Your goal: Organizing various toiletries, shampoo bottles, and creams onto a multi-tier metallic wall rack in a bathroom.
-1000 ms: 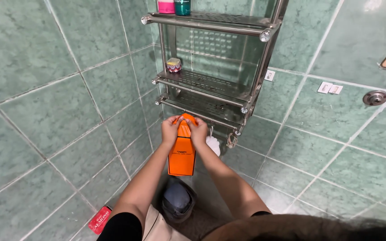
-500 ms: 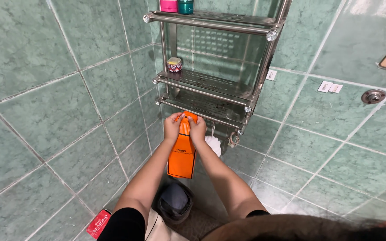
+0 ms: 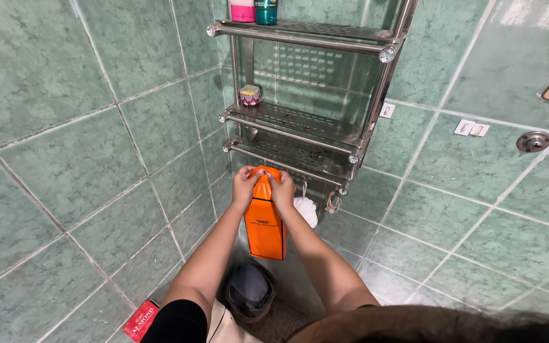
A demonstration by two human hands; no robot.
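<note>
Head view looks down into a corner of green wall tiles (image 3: 65, 159), and the metal rack (image 3: 306, 121) fixed there is the landmark; just below its lowest shelf both hands meet on an orange bag (image 3: 265, 219); the left hand (image 3: 247, 186) grips the bag's top edge from the left, fingers curled and pressed together around it; the right hand (image 3: 282, 188) does the same from the right, fingers folded tight on the same edge, the two hands nearly touching; the bag hangs upright from that grip, its lower end free in the air, well below the rack; just right of the bag and under the rack's bottom rail sits a white sponge (image 3: 306, 211), partly hidden behind the right wrist; on the rack's middle shelf, at its left end, stands a small jar (image 3: 250, 94); up on the top shelf, also at the left, a pink bottle (image 3: 242, 9) and a teal bottle (image 3: 266, 9) stand side by side, cut off by the frame; far below the rack, on the floor between the forearms, a dark bin (image 3: 249, 292) shows; left of it lies a red packet (image 3: 140, 321).
</note>
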